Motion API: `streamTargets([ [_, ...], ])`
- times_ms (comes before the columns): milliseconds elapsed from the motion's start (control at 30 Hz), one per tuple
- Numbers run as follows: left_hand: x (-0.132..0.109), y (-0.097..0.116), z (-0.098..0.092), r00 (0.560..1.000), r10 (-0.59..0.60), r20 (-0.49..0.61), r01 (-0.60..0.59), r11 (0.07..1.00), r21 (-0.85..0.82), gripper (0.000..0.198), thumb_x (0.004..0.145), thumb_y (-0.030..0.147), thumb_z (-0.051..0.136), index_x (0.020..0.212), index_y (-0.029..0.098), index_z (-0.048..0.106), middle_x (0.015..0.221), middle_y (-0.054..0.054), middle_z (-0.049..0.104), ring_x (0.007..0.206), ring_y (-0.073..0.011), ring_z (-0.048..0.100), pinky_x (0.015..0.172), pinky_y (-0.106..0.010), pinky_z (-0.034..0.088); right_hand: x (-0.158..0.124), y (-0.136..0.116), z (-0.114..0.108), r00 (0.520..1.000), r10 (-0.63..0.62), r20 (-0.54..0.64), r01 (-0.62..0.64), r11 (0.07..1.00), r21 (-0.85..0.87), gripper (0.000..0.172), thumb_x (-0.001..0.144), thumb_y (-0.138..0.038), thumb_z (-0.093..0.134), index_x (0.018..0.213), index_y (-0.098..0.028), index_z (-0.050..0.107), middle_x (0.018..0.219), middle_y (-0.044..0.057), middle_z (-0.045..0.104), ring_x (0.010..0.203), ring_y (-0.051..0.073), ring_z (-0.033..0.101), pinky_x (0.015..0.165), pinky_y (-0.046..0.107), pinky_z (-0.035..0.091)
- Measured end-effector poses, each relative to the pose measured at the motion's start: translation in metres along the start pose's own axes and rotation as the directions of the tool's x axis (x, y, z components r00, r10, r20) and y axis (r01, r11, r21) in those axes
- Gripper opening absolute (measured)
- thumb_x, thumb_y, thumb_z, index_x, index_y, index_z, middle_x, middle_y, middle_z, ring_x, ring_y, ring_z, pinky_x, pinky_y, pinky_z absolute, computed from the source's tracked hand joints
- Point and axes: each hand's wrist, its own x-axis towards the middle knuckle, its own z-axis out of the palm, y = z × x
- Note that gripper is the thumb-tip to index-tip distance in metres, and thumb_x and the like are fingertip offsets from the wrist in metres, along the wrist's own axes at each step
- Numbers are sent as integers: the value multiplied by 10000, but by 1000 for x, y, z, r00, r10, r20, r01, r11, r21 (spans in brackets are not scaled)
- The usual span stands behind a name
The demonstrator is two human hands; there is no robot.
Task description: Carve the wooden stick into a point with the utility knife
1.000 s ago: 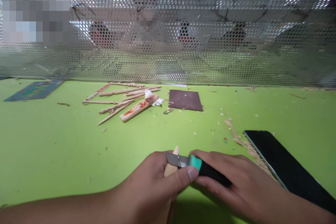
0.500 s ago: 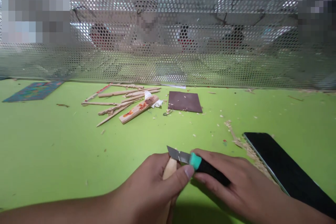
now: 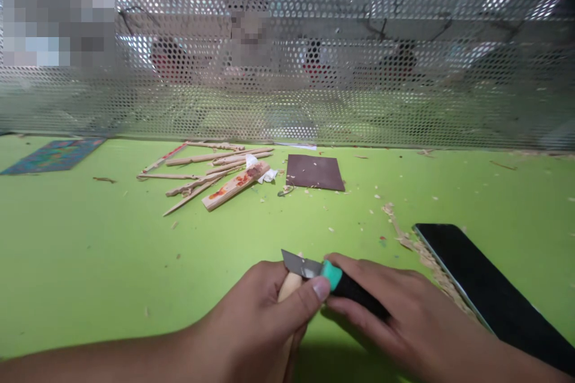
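My left hand [image 3: 260,317] is closed around a pale wooden stick [image 3: 288,285], its thumb pressed against the back of a knife blade. My right hand [image 3: 395,317] grips the black handle of a carving knife [image 3: 335,278] with a teal collar. The short grey blade lies across the stick's upper end, pointing left. Most of the stick is hidden inside my left fist. Both hands hover low over the green table [image 3: 90,251], near its front edge.
A pile of carved wooden sticks [image 3: 211,170] lies mid-table with a white scrap, beside a brown sandpaper square [image 3: 314,172]. A black phone [image 3: 485,287] lies at the right amid wood shavings [image 3: 404,233]. A patterned card [image 3: 51,154] sits far left. A perforated metal screen [image 3: 287,72] walls the back.
The stick's tip, visible above the blade a second ago, is now hidden; the blade has slid up and left past the stick's end. Both hands shifted slightly left.
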Motion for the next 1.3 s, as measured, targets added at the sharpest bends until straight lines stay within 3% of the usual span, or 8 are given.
streamTargets([
  [200, -1, 0, -2, 1000, -8, -9, 9, 999, 48, 456, 964, 601, 691, 807, 188, 579, 697, 51, 439, 662, -132, 386, 611, -251, 306, 1, 4, -1, 999, -10, -41, 9, 999, -31, 428, 1143, -458, 418, 1327, -167, 672, 1064, 135, 850, 819, 270, 836, 712, 360, 677],
  [433, -1, 4, -7, 990, 78, 114, -76, 997, -21, 389, 986, 516, 711, 829, 167, 645, 803, 24, 526, 757, -143, 428, 721, -240, 380, 4, 2, -6, 994, 9, 107, -37, 966, 258, 314, 1090, -466, 531, 1266, -275, 708, 1072, 34, 846, 935, 241, 827, 789, 319, 665],
  [667, 1, 11, 5, 997, 47, 60, -34, 979, -203, 480, 891, 606, 786, 782, 168, 620, 737, 20, 516, 702, -140, 424, 695, -257, 385, -1, 2, -1, 999, -11, 48, 10, 999, 33, 441, 1141, -501, 398, 1361, -207, 643, 1091, 104, 842, 845, 279, 831, 717, 410, 685],
  [800, -1, 6, 6, 1000, -4, 1, 4, 984, -175, 474, 910, 611, 755, 776, 189, 586, 638, 61, 440, 605, -116, 369, 624, -253, 345, 0, 3, -2, 1000, -9, -22, 8, 999, -37, 440, 1149, -486, 387, 1336, -186, 649, 1083, 122, 849, 828, 282, 840, 687, 401, 685],
  [967, -2, 0, 0, 998, -57, -4, 57, 997, -47, 447, 960, 585, 698, 802, 189, 565, 663, 62, 421, 611, -113, 352, 559, -242, 278, 9, 5, -8, 997, -3, -75, 1, 1000, -29, 369, 1148, -439, 404, 1241, -212, 679, 1101, 119, 852, 858, 276, 846, 621, 339, 661],
  [1300, -2, 1, -2, 999, -46, 27, 48, 994, -94, 401, 944, 528, 735, 804, 194, 561, 649, 70, 444, 589, -110, 375, 560, -233, 310, 7, 4, -8, 994, 28, -106, -25, 999, 36, 284, 1095, -367, 492, 1256, -220, 674, 1099, 96, 848, 892, 260, 842, 679, 333, 663],
])
